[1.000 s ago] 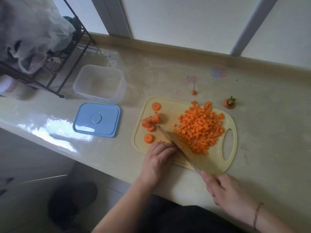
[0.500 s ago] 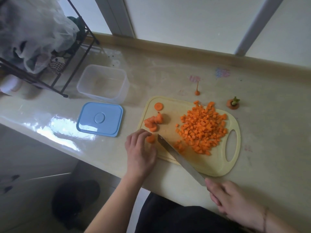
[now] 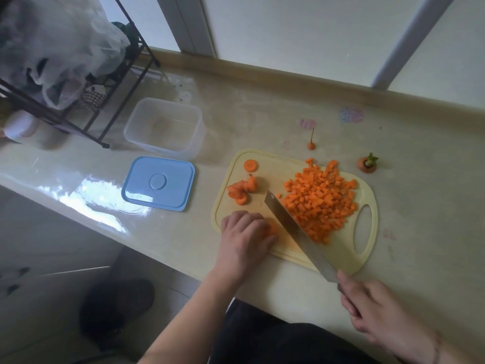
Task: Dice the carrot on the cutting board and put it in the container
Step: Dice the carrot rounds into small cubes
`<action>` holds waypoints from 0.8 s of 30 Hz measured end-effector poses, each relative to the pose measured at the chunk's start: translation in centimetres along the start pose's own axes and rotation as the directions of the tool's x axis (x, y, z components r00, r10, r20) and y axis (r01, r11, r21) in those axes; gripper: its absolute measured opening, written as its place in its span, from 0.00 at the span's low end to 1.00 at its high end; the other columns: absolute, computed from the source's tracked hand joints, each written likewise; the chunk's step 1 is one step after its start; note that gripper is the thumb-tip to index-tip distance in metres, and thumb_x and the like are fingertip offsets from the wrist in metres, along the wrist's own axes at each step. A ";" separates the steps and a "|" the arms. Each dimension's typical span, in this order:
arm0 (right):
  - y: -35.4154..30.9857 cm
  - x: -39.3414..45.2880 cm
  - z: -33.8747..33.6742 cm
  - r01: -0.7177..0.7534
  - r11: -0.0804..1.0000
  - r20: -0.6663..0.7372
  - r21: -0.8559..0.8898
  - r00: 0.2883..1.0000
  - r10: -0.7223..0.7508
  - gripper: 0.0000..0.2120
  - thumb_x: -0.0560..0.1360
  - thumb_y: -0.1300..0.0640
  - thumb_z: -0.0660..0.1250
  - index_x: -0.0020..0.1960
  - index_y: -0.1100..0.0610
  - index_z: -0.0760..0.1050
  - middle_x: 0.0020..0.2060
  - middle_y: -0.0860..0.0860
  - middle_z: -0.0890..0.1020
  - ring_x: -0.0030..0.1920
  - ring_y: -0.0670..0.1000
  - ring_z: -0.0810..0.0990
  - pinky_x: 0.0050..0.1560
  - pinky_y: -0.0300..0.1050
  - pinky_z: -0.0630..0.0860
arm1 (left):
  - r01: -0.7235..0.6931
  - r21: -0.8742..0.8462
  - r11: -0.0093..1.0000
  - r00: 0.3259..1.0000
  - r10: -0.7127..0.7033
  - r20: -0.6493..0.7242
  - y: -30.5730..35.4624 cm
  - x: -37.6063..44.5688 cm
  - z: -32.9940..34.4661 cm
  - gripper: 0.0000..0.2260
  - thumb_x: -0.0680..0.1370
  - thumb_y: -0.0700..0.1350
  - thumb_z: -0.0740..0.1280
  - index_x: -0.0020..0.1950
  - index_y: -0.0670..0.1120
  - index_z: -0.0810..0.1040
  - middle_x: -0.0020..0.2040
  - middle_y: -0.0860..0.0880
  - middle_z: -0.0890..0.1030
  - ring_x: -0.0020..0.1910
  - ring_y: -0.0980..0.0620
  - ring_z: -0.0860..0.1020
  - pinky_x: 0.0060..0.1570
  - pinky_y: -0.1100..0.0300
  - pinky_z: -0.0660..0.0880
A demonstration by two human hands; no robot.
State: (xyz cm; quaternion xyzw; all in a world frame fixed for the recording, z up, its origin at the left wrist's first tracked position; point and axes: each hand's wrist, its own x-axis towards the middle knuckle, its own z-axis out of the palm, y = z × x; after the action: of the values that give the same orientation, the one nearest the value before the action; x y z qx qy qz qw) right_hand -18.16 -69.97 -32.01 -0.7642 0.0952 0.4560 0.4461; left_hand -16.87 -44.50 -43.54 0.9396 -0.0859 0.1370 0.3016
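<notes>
Head view, looking down on a pale glossy table [image 3: 262,122]. Mostly through the dicing, by the look of it: large heap of small orange carrot cubes [image 3: 321,200] piled right of centre on the pale yellow plastic cutting board with a handle slot [image 3: 349,258]. Still to cut: cluster of round orange carrot slices [image 3: 240,191] at the board's upper left, one lone slice [image 3: 250,165] above them near the far edge, plus a small orange carrot piece [image 3: 273,228] at the lower left of the board.

Left hand [image 3: 245,239] curled over that piece, fingertips pinning it down. Right hand [image 3: 378,315] at lower right of the frame, closed round the handle of the long steel kitchen knife [image 3: 294,228]; blade running diagonally up-left across the board, lying between the held piece and the cube heap, flat side just beside the cubes.

Nothing moved to storage yet: clear rectangular plastic container [image 3: 164,127] left of centre, well apart from the board, apparently empty, with its light blue rectangular lid [image 3: 158,183] lying flat below it. Transfer step judged wholly undone.

Cubes fairly even in size, bright orange, loosely stacked, a few strays at the heap's edges. Discarded carrot top with green stub [image 3: 367,164] and thin root tip [image 3: 311,143] on the table above the board.
</notes>
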 end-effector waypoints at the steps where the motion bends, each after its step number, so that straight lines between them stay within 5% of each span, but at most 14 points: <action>1: 0.0 -0.1 0.1 0.027 0.998 -0.014 -0.049 1.000 -0.028 0.31 0.69 0.27 0.48 0.29 0.55 0.64 0.20 0.49 0.65 0.22 0.48 0.63 0.24 0.39 0.61 | 0.006 -0.001 1.000 1.000 -0.006 0.022 0.2 -0.1 0.3 0.11 0.76 0.53 0.72 0.52 0.47 0.82 0.53 0.51 0.81 0.56 0.49 0.74 0.55 0.52 0.68; 10: 1.9 0.2 0.1 0.072 0.954 -0.110 -0.291 0.988 -0.108 0.38 0.66 0.25 0.49 0.31 0.62 0.65 0.23 0.50 0.69 0.26 0.45 0.68 0.39 0.51 0.76 | -0.103 -0.089 0.991 0.995 0.101 -0.016 0.3 -0.7 1.0 0.09 0.81 0.44 0.68 0.53 0.40 0.85 0.55 0.45 0.83 0.53 0.45 0.80 0.53 0.49 0.77; 14: 2.6 0.4 0.3 0.063 0.941 -0.116 -0.331 0.987 -0.107 0.48 0.57 0.14 0.40 0.31 0.61 0.65 0.23 0.51 0.71 0.26 0.44 0.69 0.39 0.47 0.75 | -0.108 -0.112 0.988 0.994 0.104 -0.039 0.5 -0.7 1.2 0.07 0.80 0.41 0.69 0.51 0.38 0.85 0.54 0.44 0.83 0.52 0.45 0.80 0.51 0.50 0.78; 20: 1.0 2.3 1.1 0.161 0.938 -0.084 -0.307 0.977 -0.195 0.42 0.62 0.16 0.41 0.30 0.57 0.61 0.22 0.49 0.65 0.24 0.45 0.65 0.33 0.47 0.68 | -0.113 -0.133 0.985 0.993 0.109 -0.037 0.3 -0.8 0.8 0.06 0.80 0.39 0.70 0.52 0.38 0.85 0.53 0.44 0.83 0.52 0.44 0.81 0.52 0.51 0.78; 24: 1.3 1.3 0.6 0.130 0.944 -0.093 -0.304 0.982 -0.165 0.46 0.60 0.15 0.42 0.32 0.61 0.63 0.23 0.50 0.66 0.25 0.45 0.66 0.34 0.47 0.70 | -0.098 -0.122 0.988 0.995 0.093 -0.045 0.3 -0.9 0.9 0.05 0.79 0.39 0.71 0.51 0.38 0.85 0.52 0.43 0.82 0.51 0.46 0.81 0.52 0.52 0.79</action>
State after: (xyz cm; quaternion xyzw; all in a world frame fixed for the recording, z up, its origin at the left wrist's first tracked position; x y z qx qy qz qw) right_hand -18.50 -69.87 -33.90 -0.8528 -0.0057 0.3848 0.3532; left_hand -17.66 -45.18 -44.34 0.9110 -0.1332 0.1641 0.3540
